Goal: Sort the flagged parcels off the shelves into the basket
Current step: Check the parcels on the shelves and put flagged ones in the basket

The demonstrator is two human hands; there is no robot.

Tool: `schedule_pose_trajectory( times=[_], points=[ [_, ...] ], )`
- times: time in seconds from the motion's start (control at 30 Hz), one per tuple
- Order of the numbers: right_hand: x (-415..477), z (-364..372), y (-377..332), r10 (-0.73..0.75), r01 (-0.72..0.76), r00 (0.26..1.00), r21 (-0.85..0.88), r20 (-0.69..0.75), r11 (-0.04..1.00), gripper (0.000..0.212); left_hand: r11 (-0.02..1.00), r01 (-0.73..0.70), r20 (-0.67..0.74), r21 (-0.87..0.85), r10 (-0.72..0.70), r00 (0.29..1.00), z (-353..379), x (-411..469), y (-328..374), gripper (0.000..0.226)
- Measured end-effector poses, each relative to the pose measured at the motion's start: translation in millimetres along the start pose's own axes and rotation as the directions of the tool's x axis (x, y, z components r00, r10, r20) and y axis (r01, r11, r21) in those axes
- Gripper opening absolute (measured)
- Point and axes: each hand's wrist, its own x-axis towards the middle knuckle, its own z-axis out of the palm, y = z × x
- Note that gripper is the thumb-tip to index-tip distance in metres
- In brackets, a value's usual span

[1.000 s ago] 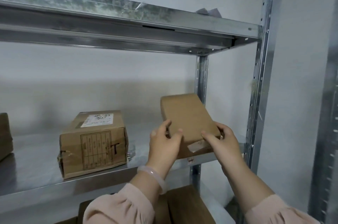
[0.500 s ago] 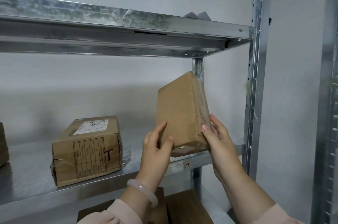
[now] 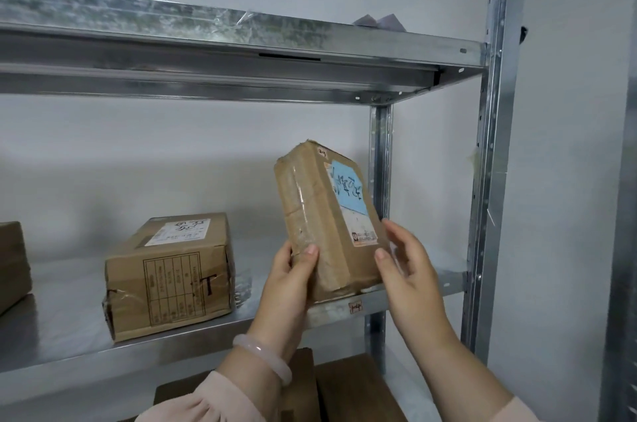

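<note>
Change: the parcel (image 3: pixel 327 221) had been turned since half a second before, so that a face with a blue label (image 3: pixel 348 188) now looked toward the camera instead of a plain brown one.
Parcel: it stood nearly upright, leaning a little to the left, with its lower end just above the front edge of the shelf (image 3: pixel 69 328), near the right-hand post (image 3: pixel 489 145).
Parcel and hands: its lower part sat between the two hands, the upper part standing free above them.
Left hand (image 3: pixel 289 287): it gripped the lower left corner, thumb laid on the front and fingers hidden behind; a pale bracelet (image 3: pixel 265 356) circled the wrist.
Right hand (image 3: pixel 410 277): it held the lower right edge, thumb tip on the front below the label and fingers fairly straight along the side.
Arms: both reached up from below in pink sleeves.
Shelf: a second box (image 3: pixel 172 277) lay flat to the left, well apart from the hands.
</note>
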Motion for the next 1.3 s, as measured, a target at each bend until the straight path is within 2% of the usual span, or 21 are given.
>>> schedule_pose_trajectory(
  times=[0.07,0.17,0.27,0.33,0.43,0.47,0.6,0.77,0.9,0.97,1.03,1.17,1.3],
  points=[
    [5,-6,5,0.055,-0.058,0.998,-0.063,-0.040,0.996,0.049,0.995,0.047,0.034,-0.093,-0.044,0.998,-5,-2,-3,0.046],
    [7,-11,6,0.146,-0.147,0.988,0.010,0.039,0.989,0.061,0.993,0.055,0.069,-0.107,-0.048,0.996,-13,-7,-6,0.050],
    [-1,-7,6,0.147,-0.148,0.986,0.017,0.074,0.989,0.068,0.999,-0.026,-0.020,0.033,0.027,0.999,-21,-18,-4,0.049],
    [-10,-1,3,0.120,-0.120,0.991,-0.003,0.061,0.993,0.066,0.979,-0.110,-0.095,0.172,0.127,0.987,-28,-27,2,0.045],
    [-29,12,-7,0.062,-0.059,0.997,-0.066,0.053,0.996,0.067,0.945,-0.146,-0.116,0.292,0.187,0.975,-39,-49,15,0.033],
    [-37,17,-10,0.044,-0.040,0.998,-0.080,0.050,0.996,0.070,0.933,-0.149,-0.110,0.329,0.195,0.975,-44,-59,21,0.036],
    [-70,44,-27,-0.002,0.007,0.998,-0.068,0.067,0.998,0.068,0.833,-0.212,-0.038,0.511,0.268,0.963,-69,-105,43,0.075],
    [-120,101,-54,-0.045,0.060,0.982,-0.082,0.182,0.995,0.065,0.759,-0.250,-0.092,0.601,0.376,0.922,-120,-169,82,0.072],
    [-166,167,-78,-0.042,0.050,0.955,-0.019,0.293,0.999,0.064,0.625,-0.191,-0.120,0.757,0.421,0.899,-181,-235,115,0.061],
    [-195,207,-89,-0.052,0.039,0.940,0.045,0.336,0.998,0.065,0.540,-0.135,-0.162,0.830,0.466,0.870,-216,-273,135,0.053],
    [-231,250,-101,-0.043,0.022,0.919,0.057,0.391,0.998,0.068,0.503,-0.064,-0.225,0.862,0.493,0.841,-252,-314,159,0.051],
    [-310,337,-125,-0.004,-0.042,0.845,0.073,0.534,0.996,0.071,0.543,0.066,-0.370,0.837,0.475,0.799,-323,-407,198,0.058],
    [-385,415,-146,-0.018,-0.106,0.727,0.138,0.687,0.985,0.074,0.566,0.205,-0.522,0.799,0.481,0.705,-385,-494,226,0.067]
  ],
)
